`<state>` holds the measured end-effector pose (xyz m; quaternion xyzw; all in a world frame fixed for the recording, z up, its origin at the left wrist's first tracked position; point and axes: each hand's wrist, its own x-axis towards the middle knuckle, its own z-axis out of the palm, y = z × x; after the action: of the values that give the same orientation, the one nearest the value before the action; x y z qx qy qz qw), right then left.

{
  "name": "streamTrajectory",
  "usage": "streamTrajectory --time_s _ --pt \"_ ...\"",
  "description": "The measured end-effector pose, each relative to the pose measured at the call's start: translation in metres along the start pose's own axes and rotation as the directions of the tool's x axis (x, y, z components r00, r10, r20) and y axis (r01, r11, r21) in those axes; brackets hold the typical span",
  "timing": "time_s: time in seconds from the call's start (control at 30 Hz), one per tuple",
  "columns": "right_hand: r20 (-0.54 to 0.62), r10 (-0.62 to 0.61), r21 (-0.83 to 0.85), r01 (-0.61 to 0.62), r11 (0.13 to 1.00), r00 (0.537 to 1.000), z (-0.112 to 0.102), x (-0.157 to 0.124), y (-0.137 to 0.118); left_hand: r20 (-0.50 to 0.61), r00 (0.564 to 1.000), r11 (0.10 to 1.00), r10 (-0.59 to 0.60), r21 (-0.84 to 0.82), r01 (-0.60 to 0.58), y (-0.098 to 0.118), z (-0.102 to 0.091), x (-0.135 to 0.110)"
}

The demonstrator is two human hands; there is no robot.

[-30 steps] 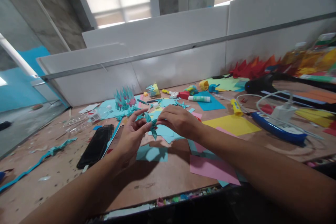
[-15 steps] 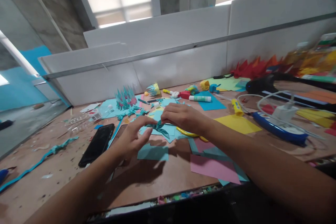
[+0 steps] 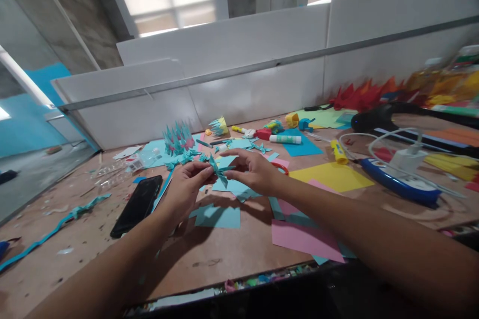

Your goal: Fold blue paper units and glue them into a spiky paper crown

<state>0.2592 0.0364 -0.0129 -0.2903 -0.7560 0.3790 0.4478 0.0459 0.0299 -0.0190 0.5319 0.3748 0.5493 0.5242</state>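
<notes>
A small teal folded paper crane (image 3: 219,172) is held up between my two hands above the middle of the table. My left hand (image 3: 189,178) pinches its left side between thumb and fingertips. My right hand (image 3: 252,169) has its thumb and forefinger at the right side, around a pointed tip. Fingers partly cover the folds. Below lie teal paper sheets (image 3: 219,216). Behind the left hand, several smaller teal folded pieces (image 3: 185,157) lie near a spiky teal and pink paper cluster (image 3: 177,138).
A black phone (image 3: 137,205) lies left of my hands. To the right are a pink sheet (image 3: 307,240), a yellow sheet (image 3: 337,177), a glue stick (image 3: 285,139) and a blue power strip (image 3: 398,183) with a white cable. A white partition (image 3: 254,89) edges the table's back.
The paper crane has turned and now shows spread points. My left fingers have closed on its side; my right hand has opened out from above it to its right side.
</notes>
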Motion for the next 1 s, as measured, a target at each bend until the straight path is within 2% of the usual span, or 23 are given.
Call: streamTrajectory --time_s 0.13,0.27,0.33,0.57,1.0 --pt "-0.070 0.148 0.145 -0.137 0.980 0.987 0.006 0.000 0.001 -0.050 0.999 0.999 -0.017 -0.040 0.015 0.000 0.003 -0.001" --pt "-0.060 0.270 0.185 -0.255 0.949 0.961 0.011 0.003 0.005 -0.053 0.998 0.999 -0.035 -0.037 0.033 -0.004 0.002 0.000" --pt "-0.058 0.265 0.170 -0.252 0.953 0.963 0.012 0.005 0.007 -0.037 0.998 0.999 -0.043 -0.023 0.043 -0.007 0.000 0.000" --pt "-0.155 0.221 0.076 -0.211 0.974 0.963 0.004 0.008 0.015 0.019 1.000 0.999 -0.011 -0.032 0.012 -0.009 -0.003 0.001" --pt "-0.101 0.125 -0.061 -0.132 0.989 0.987 0.004 0.005 0.015 0.088 0.996 1.000 -0.017 -0.015 0.018 -0.008 -0.002 -0.001"
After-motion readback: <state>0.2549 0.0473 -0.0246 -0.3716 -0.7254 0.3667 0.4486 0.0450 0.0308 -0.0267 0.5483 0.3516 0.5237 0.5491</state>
